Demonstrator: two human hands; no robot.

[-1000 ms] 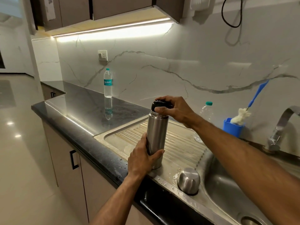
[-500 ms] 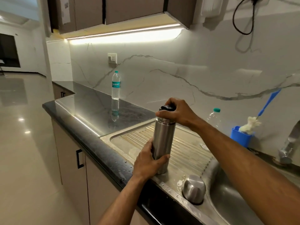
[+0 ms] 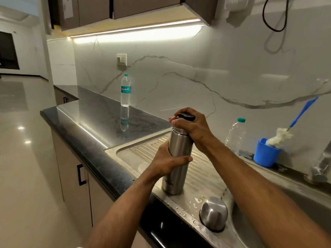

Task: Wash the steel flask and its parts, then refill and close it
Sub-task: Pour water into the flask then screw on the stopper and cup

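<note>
Left hand still grips the steel flask upright, right hand has turned, fingers clamped round the black stopper — closing's underway.

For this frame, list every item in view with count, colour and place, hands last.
Steel cylindrical flask: one, silver, upright on the ridged steel drainboard.
Black flask stopper: one, at the flask mouth.
Domed steel cup lid: one, silver, upside down on the wet drainboard edge.
Clear plastic water bottles: two, teal caps; labelled one on the dark counter, the other by the wall.
Blue plastic cup: one, holding a blue-handled bottle brush.
Steel tap: one, far right.
Left hand: grips the flask body.
Right hand: grips the stopper.
</note>
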